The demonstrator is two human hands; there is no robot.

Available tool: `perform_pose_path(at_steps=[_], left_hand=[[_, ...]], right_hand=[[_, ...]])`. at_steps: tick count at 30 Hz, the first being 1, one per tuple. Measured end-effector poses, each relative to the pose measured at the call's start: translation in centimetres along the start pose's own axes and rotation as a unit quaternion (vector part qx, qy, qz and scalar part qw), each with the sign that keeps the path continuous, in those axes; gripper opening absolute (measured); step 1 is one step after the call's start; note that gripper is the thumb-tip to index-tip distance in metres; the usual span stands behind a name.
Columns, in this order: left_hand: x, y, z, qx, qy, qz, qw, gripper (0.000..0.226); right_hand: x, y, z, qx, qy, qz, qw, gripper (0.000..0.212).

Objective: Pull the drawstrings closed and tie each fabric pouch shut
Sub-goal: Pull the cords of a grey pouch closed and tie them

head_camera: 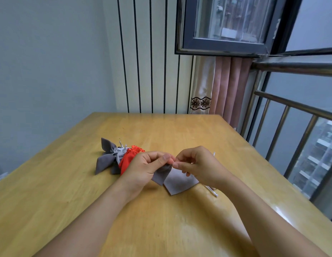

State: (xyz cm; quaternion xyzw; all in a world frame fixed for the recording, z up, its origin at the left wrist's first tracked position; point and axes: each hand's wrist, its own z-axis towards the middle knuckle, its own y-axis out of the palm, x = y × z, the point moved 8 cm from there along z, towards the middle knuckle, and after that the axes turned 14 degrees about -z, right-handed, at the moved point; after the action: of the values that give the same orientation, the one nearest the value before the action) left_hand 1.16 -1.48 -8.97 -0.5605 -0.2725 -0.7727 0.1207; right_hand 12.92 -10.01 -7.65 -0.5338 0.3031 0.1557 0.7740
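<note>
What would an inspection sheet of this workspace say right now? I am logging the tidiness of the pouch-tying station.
Surface: wooden table, glossy, with glare near its right edge.
Job's things: grey pouch under the hands; red pouch and dark grey pouches piled to the left, their necks gathered.
Clutter: nothing seen.
Grippers: left hand pinches the grey pouch's top; right hand pinches beside it, on what cannot be told.
Cables: none; a silver drawstring lies at the right wrist.
Surroundings: striped wall, open window, curtain, metal railing.
</note>
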Motion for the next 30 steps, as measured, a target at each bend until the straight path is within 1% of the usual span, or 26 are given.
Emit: perform_pose_path(at_steps=[3, 8, 12, 14, 16, 18, 20, 21, 22, 25, 27, 30], left_hand=[[0.0, 0.0, 0.2, 0.001, -0.009, -0.023, 1.000, 0.029], [0.0, 0.0, 0.1, 0.012, -0.016, -0.041, 0.999, 0.031], [0.0, 0.1, 0.0, 0.010, -0.030, -0.085, 0.996, 0.022], [0.0, 0.2, 0.0, 0.011, -0.033, -0.106, 0.994, 0.022], [0.2, 0.2, 0.0, 0.013, -0.030, -0.111, 0.993, 0.022], [0.4, 0.0, 0.0, 0.010, -0.027, -0.092, 0.995, 0.024], [0.5, 0.0, 0.1, -0.007, -0.033, -0.079, 0.996, 0.027], [0.5, 0.1, 0.1, -0.018, -0.032, -0.066, 0.997, 0.028], [0.6, 0.2, 0.1, -0.028, -0.025, -0.039, 0.999, 0.028], [1.2, 0.6, 0.0, -0.055, 0.008, 0.060, 0.997, 0.026], [1.3, 0.6, -0.1, -0.059, 0.011, 0.091, 0.994, 0.023], [1.0, 0.6, -0.2, -0.074, -0.003, 0.125, 0.989, 0.012]], right_hand=[[-0.3, -0.2, 0.0, -0.002, -0.021, 0.000, 1.000, 0.010], [-0.6, -0.9, -0.1, 0.016, -0.029, -0.005, 0.999, 0.006], [-0.6, -0.5, -0.2, 0.020, -0.027, -0.007, 0.999, 0.011], [-0.8, -0.3, -0.3, 0.019, -0.025, -0.005, 0.999, 0.014], [-1.1, -0.6, -0.3, 0.022, -0.028, 0.012, 0.999, 0.011], [-1.5, -1.4, -0.4, 0.044, -0.036, 0.048, 0.997, 0.010], [-1.7, -2.3, -0.4, 0.068, -0.034, 0.108, 0.991, 0.021], [-1.7, -2.5, -0.4, 0.069, -0.035, 0.126, 0.989, 0.026], [-1.9, -2.5, -0.5, 0.062, -0.040, 0.131, 0.989, 0.026], [-2.3, -1.6, -0.5, 0.018, -0.055, 0.099, 0.993, 0.017], [-2.2, -1.1, -0.7, -0.018, -0.056, 0.086, 0.995, 0.014], [-2.3, -0.5, -0.9, -0.067, -0.061, 0.060, 0.994, 0.013]])
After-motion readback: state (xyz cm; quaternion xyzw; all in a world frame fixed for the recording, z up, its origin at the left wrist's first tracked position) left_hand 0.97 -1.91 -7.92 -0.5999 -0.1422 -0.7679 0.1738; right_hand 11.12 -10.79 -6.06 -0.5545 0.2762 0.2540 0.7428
